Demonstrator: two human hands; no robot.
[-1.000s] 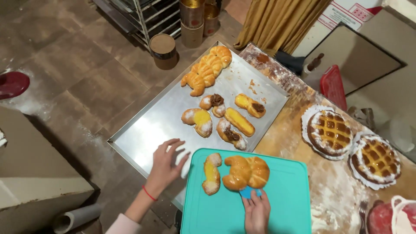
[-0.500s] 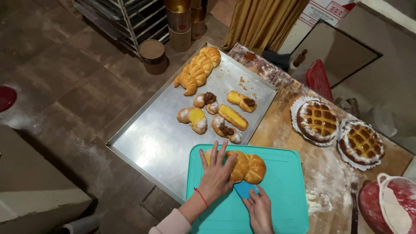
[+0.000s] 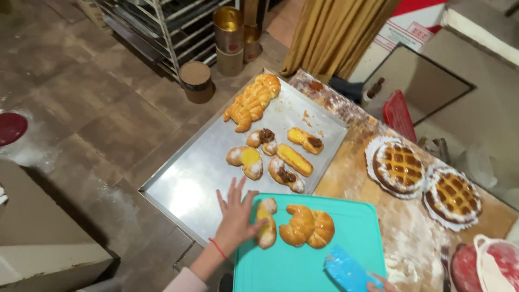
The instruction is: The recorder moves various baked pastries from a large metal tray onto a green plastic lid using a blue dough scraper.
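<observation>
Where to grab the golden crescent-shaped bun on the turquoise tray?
Pinch the golden crescent-shaped bun across its thick middle hump from above, fingers on its near and far sides. Its tapered ends curl down and look fragile; the small yellow-filled pastry and left hand crowd its left, so come from the right, over bare turquoise tray.

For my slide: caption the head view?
Left hand touches pastry on teal tray; right hand holds blue scraper.
</observation>
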